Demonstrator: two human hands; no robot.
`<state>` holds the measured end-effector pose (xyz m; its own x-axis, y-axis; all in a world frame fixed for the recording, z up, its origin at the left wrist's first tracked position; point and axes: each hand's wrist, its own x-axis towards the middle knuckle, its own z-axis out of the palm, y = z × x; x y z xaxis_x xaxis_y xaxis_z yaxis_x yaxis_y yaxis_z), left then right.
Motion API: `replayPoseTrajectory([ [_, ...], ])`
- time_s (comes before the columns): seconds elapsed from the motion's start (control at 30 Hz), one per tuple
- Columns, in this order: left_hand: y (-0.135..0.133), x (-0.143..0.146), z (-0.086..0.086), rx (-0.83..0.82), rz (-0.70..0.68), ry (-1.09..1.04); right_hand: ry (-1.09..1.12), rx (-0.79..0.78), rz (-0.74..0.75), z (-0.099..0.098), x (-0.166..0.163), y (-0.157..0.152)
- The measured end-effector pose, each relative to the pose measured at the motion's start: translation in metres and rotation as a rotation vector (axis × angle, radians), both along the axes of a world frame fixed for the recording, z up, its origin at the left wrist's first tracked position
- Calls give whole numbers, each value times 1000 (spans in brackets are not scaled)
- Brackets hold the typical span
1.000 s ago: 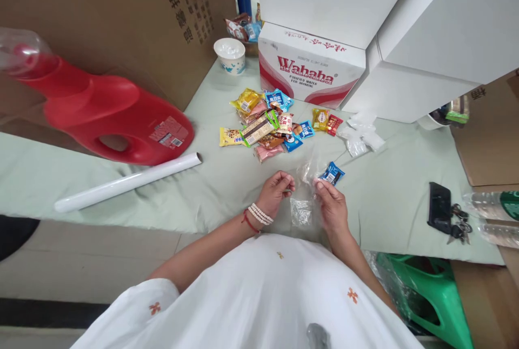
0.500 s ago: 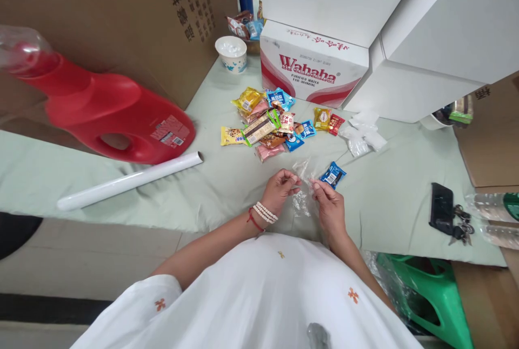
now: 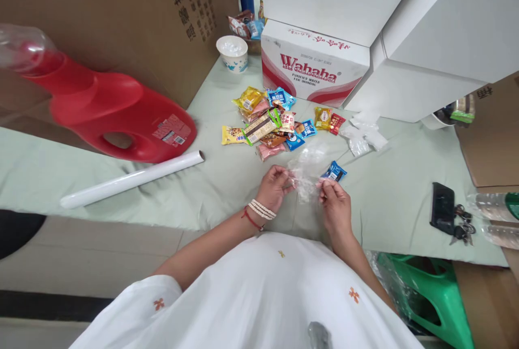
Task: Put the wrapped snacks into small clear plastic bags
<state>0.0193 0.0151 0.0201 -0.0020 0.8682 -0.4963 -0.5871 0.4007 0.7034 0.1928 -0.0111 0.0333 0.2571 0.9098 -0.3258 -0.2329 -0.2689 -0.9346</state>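
Between my two hands a clear plastic bag (image 3: pixel 307 171) is stretched, crumpled and see-through. My left hand (image 3: pixel 274 185), with beaded bracelets at the wrist, pinches the bag's left side. On the right side, my right hand (image 3: pixel 333 201) pinches it between thumb and fingers. Just beyond my right fingertips lies a blue snack packet (image 3: pixel 334 171), partly covered by the hand. Farther up the table is a heap of wrapped snacks (image 3: pixel 264 126) in several colours. To its right are a yellow packet (image 3: pixel 323 118) and a red packet (image 3: pixel 336 123).
Folded clear bags (image 3: pixel 364 135) lie at the right. A Wahaha carton (image 3: pixel 315 67) and a paper cup (image 3: pixel 233 56) stand behind. At left are a red jug (image 3: pixel 133 105) and a white roll (image 3: pixel 133 180). A phone (image 3: pixel 442 207) and keys (image 3: pixel 463 224) lie far right.
My hands have moved slightly apart, pulling the plastic bag wider. It now spreads out and bulges away from me, where before it hung narrow between my fingers.
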Motion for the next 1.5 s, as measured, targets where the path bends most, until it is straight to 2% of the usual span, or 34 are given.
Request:
replayPoseTrajectory([
  [0.07, 2, -12, 0, -75, 54, -17, 137, -55, -55, 0, 8, 3],
  [0.2, 4, -37, -1, -171, 137, 177, 261, -143, -82, -6, 23, 5],
  [0.33, 3, -61, -5, -181, 152, 356, 154, -127, -104, -14, 28, 1],
  [0.47, -8, -81, -9, -160, 82, 499, -109, -77, -89, -19, 27, -4],
  [0.5, -13, -85, -10, -132, 78, 586, -188, -74, -73, -20, 28, -5],
  [0.57, -23, -92, -10, 5, 119, 899, -357, -66, -20, -23, 30, -6],
  [0.63, -31, -94, -7, 283, 157, 1275, -524, -45, 38, -24, 33, -6],
  [0.7, -33, -91, -2, 650, 56, 1484, -637, -22, 76, -24, 34, -6],
  [0.77, -29, -83, 2, 940, -198, 1535, -680, -12, 93, -22, 33, -5],
  [0.8, -26, -78, 2, 1003, -337, 1551, -685, -9, 98, -22, 33, -5],
  [0.83, -22, -73, 1, 1001, -456, 1576, -686, -9, 99, -21, 34, -6],
  [0.9, -15, -68, -4, 877, -622, 1642, -690, -26, 94, -22, 41, -10],
  [0.97, -13, -70, -12, 772, -737, 1654, -701, -74, 88, -24, 55, -18],
  [1.1, -24, -93, -24, 755, -881, 1527, -837, -173, 218, -12, 94, -22],
  [1.2, -34, -105, -26, 764, -858, 1389, -1038, -41, 259, 13, 98, 10],
  [1.27, -35, -105, -27, 720, -789, 1294, -1096, 131, 300, 27, 76, 49],
  [1.33, -33, -98, -28, 621, -683, 1249, -1131, 218, 442, 31, 37, 94],
  [1.43, -30, -87, -32, 544, -595, 1298, -1298, 82, 629, 24, -31, 148],
  [1.5, -32, -83, -34, 581, -597, 1379, -1376, -1, 739, 17, -64, 166],
])
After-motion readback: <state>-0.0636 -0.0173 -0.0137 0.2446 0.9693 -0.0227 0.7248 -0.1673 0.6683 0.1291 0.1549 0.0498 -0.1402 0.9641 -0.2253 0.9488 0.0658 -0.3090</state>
